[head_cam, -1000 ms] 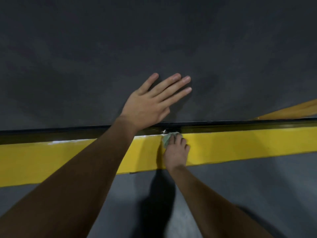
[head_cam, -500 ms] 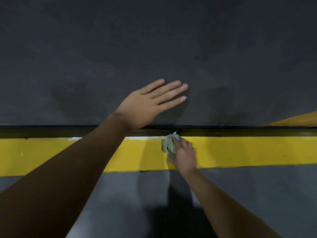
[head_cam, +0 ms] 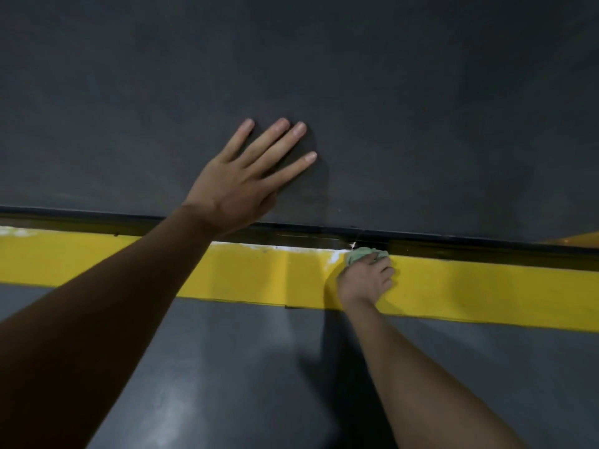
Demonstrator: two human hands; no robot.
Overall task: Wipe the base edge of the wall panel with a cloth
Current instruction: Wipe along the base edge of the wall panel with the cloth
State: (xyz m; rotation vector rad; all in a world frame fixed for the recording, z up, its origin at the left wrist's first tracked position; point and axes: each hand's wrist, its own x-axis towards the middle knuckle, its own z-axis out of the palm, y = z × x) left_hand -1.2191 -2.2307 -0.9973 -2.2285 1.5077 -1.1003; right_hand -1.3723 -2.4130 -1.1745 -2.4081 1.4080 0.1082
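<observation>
At the far left, the left forearm reaches up from the lower corner across the grey floor and the yellow stripe. The left hand lies flat against the dark wall panel, its fingers straight and spread, its heel just above the base edge of the panel. A thin whitish smear runs along the top of the stripe, between the two arms. To the right of it, the right hand rests over the stripe with its fingers curled round a bunched green cloth. The cloth is pressed where the stripe meets the dark strip at the foot of the panel.
</observation>
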